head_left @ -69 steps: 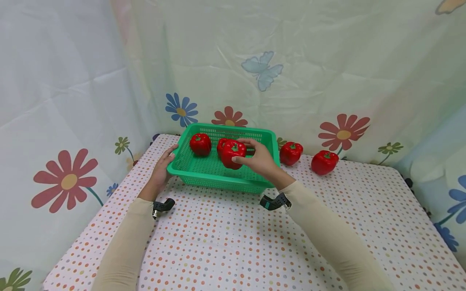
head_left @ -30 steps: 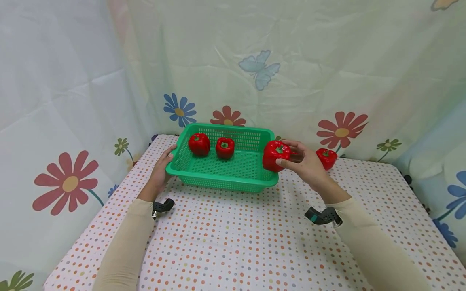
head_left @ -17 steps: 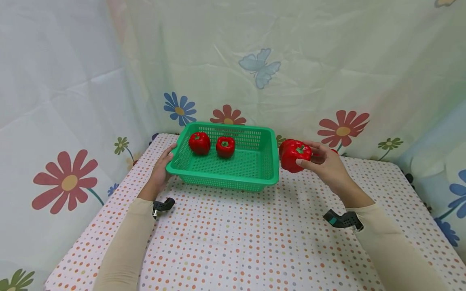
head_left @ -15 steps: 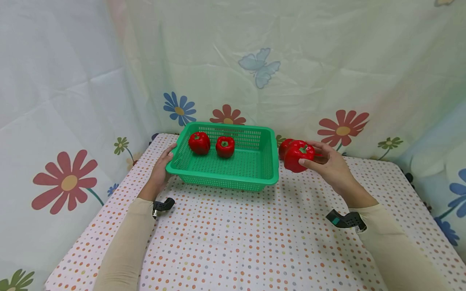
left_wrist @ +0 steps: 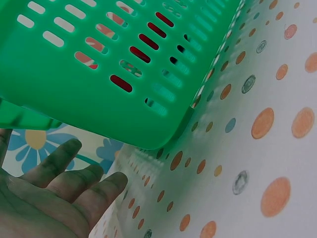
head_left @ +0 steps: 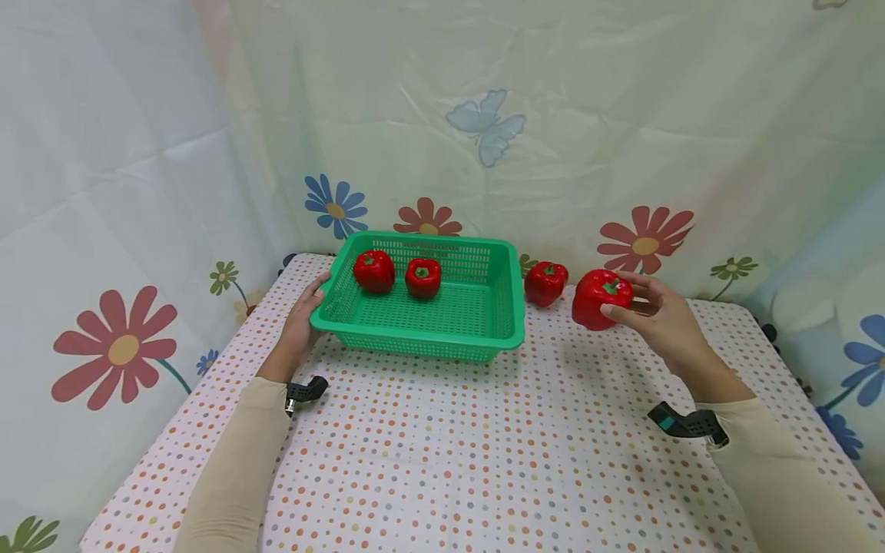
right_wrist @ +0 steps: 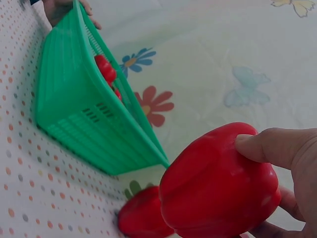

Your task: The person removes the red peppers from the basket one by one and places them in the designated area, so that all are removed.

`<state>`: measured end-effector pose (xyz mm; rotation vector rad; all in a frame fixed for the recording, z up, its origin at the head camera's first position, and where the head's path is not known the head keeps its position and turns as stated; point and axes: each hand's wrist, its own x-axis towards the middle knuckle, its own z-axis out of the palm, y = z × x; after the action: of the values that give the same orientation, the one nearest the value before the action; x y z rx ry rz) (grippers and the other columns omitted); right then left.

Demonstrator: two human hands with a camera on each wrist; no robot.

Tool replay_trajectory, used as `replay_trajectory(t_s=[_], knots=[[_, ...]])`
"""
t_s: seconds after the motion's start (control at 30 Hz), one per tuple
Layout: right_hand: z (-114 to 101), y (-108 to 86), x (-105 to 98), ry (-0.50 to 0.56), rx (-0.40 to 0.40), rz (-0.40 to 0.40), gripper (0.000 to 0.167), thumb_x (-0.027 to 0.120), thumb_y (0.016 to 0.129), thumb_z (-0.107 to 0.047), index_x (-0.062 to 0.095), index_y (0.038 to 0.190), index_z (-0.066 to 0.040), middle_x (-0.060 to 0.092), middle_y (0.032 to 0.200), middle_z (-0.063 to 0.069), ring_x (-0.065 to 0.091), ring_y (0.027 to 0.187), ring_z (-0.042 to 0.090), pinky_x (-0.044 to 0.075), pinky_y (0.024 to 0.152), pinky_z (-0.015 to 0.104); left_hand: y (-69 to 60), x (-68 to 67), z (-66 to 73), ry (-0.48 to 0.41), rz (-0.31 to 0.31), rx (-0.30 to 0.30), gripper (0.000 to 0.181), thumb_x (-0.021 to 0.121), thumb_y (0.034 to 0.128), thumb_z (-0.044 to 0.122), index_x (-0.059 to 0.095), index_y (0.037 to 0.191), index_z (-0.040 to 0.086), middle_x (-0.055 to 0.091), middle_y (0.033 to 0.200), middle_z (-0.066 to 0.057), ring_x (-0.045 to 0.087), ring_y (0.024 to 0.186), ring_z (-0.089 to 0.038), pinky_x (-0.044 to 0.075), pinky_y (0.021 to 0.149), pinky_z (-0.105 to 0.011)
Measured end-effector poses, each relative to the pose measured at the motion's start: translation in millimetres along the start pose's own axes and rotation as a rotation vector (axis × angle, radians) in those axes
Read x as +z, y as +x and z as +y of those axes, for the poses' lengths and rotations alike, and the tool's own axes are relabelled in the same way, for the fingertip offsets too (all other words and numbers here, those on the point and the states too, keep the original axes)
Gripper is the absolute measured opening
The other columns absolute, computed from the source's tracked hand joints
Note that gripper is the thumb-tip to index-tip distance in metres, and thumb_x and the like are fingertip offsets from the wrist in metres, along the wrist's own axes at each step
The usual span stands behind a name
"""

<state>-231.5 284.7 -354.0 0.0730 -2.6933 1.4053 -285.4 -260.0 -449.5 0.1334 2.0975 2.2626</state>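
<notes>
My right hand [head_left: 660,319] holds a red bell pepper [head_left: 596,301] with green stem up, thumb on its near side and fingers round the far side. It is to the right of the green basket [head_left: 415,342]; in the right wrist view the pepper [right_wrist: 218,183] looks large and close. My left hand [head_left: 299,326] is at the basket's left rim; the left wrist view shows its fingers [left_wrist: 101,196] loosely extended beside the basket wall. Two red bell peppers, one at the left [head_left: 374,272] and one nearer the middle [head_left: 423,278], sit inside the basket.
Another red bell pepper [head_left: 546,283] stands on the dotted tablecloth [head_left: 429,445], just right of the basket. A flower-printed curtain [head_left: 553,184] hangs close behind the table and along its sides.
My right hand has carried its pepper from over the basket rightward, past the basket's right rim and the standing pepper. The far-right pepper seen earlier is now hidden. The left hand stays put.
</notes>
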Motion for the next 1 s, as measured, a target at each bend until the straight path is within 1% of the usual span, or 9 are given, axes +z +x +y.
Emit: replay_trajectory(t_s=[0.17,0.27,0.43,0.53,0.67,0.77,0.83,0.93,1.0], knots=[[11.7,-0.1,-14.3,-0.008,0.044,0.024,0.081,0.066,0.093,-0.040,0.024,0.156,-0.011,0.033,0.153,0.029,0.041,0.130,0.049,0.046,0.067,0.007,-8.1,5.5,12.2,0.011,-0.005,-0.011,0.051,0.027,0.1084,0.030,0.019,0.158,0.025,0.024,0.158,-0.010,0.039,0.129,-0.024,0.039,0.096,-0.035],[19.2,0.1,-23.2,-0.013,0.069,0.033,0.082,0.065,0.093,-0.043,0.022,0.157,-0.014,0.030,0.154,0.029,0.039,0.131,0.050,0.046,0.067,0.007,-5.3,3.3,8.6,0.004,-0.006,-0.014,0.050,0.027,0.1084,0.031,0.020,0.158,0.026,0.022,0.159,-0.010,0.038,0.130,-0.024,0.038,0.097,-0.035],[33.8,3.6,-36.2,-0.022,0.122,0.063,0.083,0.064,0.091,-0.050,0.022,0.158,-0.023,0.026,0.158,0.027,0.038,0.132,0.049,0.045,0.066,0.006,-1.2,-0.5,3.2,0.004,0.000,-0.027,0.049,0.027,0.1086,0.034,0.023,0.157,0.031,0.020,0.161,-0.008,0.035,0.135,-0.024,0.036,0.102,-0.038],[42.8,6.2,-43.8,-0.033,0.135,0.080,0.082,0.063,0.092,-0.049,0.022,0.158,-0.023,0.025,0.157,0.028,0.037,0.130,0.048,0.045,0.065,0.007,-3.6,0.9,5.9,0.013,0.001,-0.023,0.049,0.027,0.1085,0.034,0.022,0.157,0.031,0.019,0.162,-0.008,0.033,0.138,-0.026,0.034,0.104,-0.039],[56.6,9.5,-53.9,-0.044,0.162,0.096,0.082,0.062,0.093,-0.048,0.019,0.158,-0.022,0.024,0.157,0.029,0.039,0.123,0.042,0.044,0.064,0.007,-4.9,2.9,7.4,0.003,0.004,-0.012,0.049,0.028,0.1085,0.032,0.023,0.157,0.028,0.020,0.161,-0.009,0.033,0.138,-0.029,0.035,0.102,-0.040],[68.0,13.6,-59.3,-0.038,0.206,0.119,0.084,0.061,0.092,-0.050,0.018,0.159,-0.022,0.022,0.159,0.028,0.039,0.124,0.041,0.043,0.064,0.007,-1.4,1.6,3.2,-0.002,0.003,-0.005,0.049,0.028,0.1084,0.033,0.024,0.157,0.029,0.023,0.160,-0.009,0.033,0.138,-0.030,0.035,0.101,-0.040],[75.8,17.5,-61.5,-0.037,0.235,0.140,0.084,0.060,0.092,-0.051,0.018,0.159,-0.021,0.021,0.159,0.028,0.036,0.127,0.045,0.044,0.063,0.008,1.4,0.2,-0.5,-0.009,0.002,-0.002,0.048,0.029,0.1082,0.035,0.025,0.156,0.031,0.024,0.160,-0.008,0.033,0.138,-0.031,0.035,0.102,-0.041],[88.9,24.4,-61.2,-0.048,0.283,0.187,0.084,0.059,0.093,-0.051,0.019,0.158,-0.017,0.021,0.159,0.027,0.034,0.132,0.047,0.056,0.081,0.026,3.3,-0.9,-4.3,-0.003,0.007,0.003,0.048,0.030,0.1077,0.038,0.025,0.156,0.034,0.023,0.160,-0.007,0.033,0.139,-0.030,0.033,0.104,-0.044],[99.0,29.5,-59.6,-0.048,0.316,0.216,0.084,0.059,0.094,-0.049,0.018,0.158,-0.014,0.020,0.160,0.026,0.031,0.136,0.047,0.053,0.095,0.044,3.3,-1.0,-5.7,0.005,0.011,0.009,0.049,0.030,0.1075,0.039,0.025,0.156,0.034,0.023,0.160,-0.007,0.033,0.139,-0.030,0.032,0.105,-0.045]])
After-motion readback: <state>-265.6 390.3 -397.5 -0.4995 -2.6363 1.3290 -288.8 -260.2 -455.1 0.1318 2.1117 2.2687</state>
